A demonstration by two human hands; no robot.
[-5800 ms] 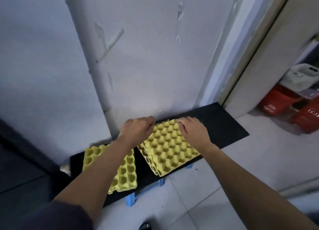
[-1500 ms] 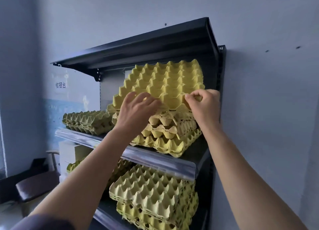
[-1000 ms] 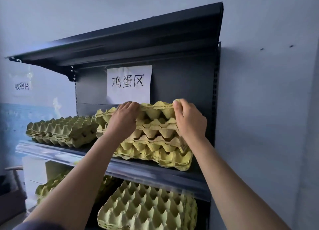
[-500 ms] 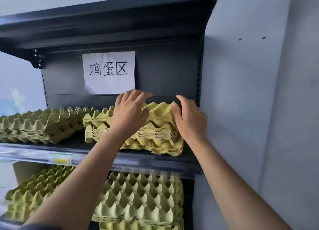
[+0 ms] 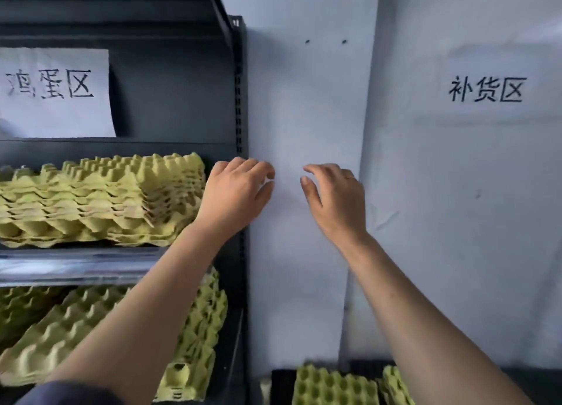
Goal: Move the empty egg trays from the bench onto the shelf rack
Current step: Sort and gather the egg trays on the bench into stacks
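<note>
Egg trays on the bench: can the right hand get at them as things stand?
Probably yes: the right hand holds nothing, and only bare wall shows between it and the egg trays below.

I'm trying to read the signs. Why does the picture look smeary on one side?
Head view: the paper sign and stacked egg trays on the left look motion-smeared; the wall writing on the right is crisper; the light is dim and bluish.

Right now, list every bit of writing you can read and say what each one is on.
"鸡蛋区": handwritten on the white paper sheet stuck to the back panel of the shelf rack.
"补货区": written on the wall, right of the rack.
Shelf-edge strip: too blurred to read anything.
</note>
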